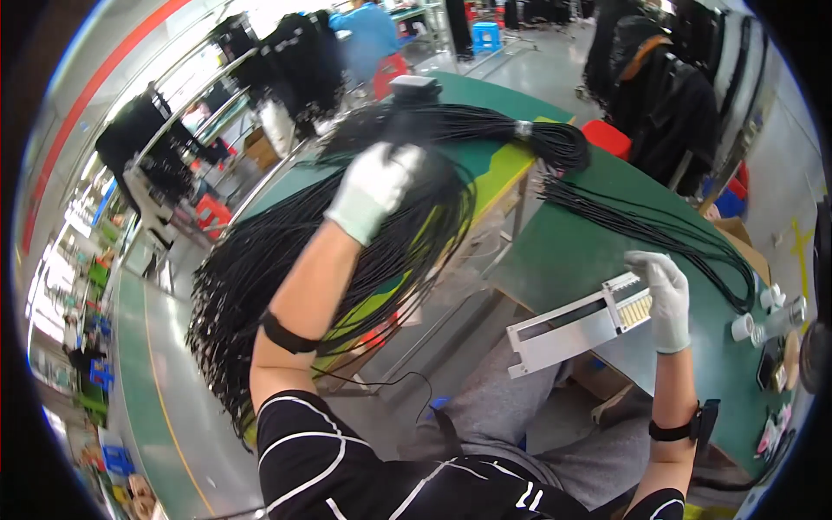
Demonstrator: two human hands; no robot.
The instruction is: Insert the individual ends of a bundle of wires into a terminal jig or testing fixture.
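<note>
My left hand [377, 189], in a white glove, is raised over a big bundle of thin black cables [260, 251] on the left. Its fingers are curled, and whatever they may hold is lost against the dark cables. Many cable ends hang off the table's left edge. On the right, my gloved right hand [668, 299] is at the far end of a silver metal fixture [555, 345]. Its fingers are bent together, and anything between them is too small to make out. The fixture has a crossbar and a row of pale yellowish slots [635, 312]; it overhangs the table edge above my lap.
A tied coil of black cable [559, 143] lies at the back. Loose black cables [659, 230] stretch across the green table [555, 251] on the right. White spools [743, 327] stand near the right edge. A red stool [607, 139] and hanging black cables [667, 104] are beyond.
</note>
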